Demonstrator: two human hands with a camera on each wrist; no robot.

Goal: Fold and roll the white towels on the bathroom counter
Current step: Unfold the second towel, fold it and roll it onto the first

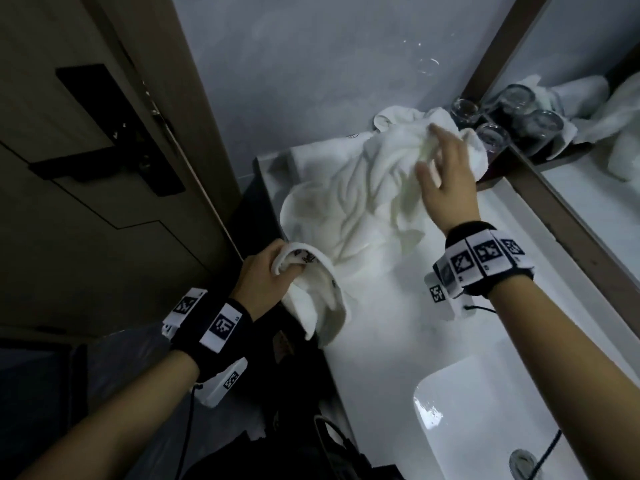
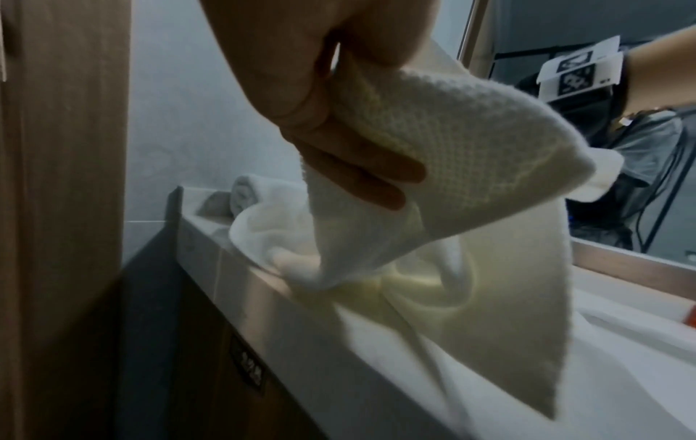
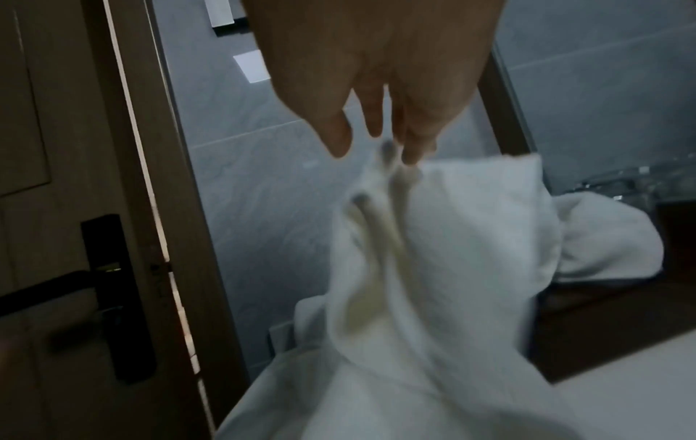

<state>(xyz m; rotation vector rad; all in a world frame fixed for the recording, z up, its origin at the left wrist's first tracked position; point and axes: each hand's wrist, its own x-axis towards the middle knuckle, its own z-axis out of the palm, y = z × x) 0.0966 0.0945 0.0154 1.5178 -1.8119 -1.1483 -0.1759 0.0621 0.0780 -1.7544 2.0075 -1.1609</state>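
Your left grip (image 1: 273,271) clamps a towel (image 1: 349,209) corner at the surface (image 1: 398,306) edge, anchoring it. Your right grip (image 1: 446,171), fingers apart, reaches the far bunched end, apparently to spread it flat for folding.

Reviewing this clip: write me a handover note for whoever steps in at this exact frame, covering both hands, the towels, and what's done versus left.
Left hand: fingers curled round the near corner of the crumpled white waffle-weave towel, lifting it at the white bathroom counter edge.
Right hand: fingers extended, at the towel's far bunched end; the right wrist view is blurred, so its grip is unclear.
A second loose white towel lies behind, beside the clear drinking glasses.
Done: one rolled white towel sits at the counter's far end.
Left: spread, fold and roll the held towel, then the other one.
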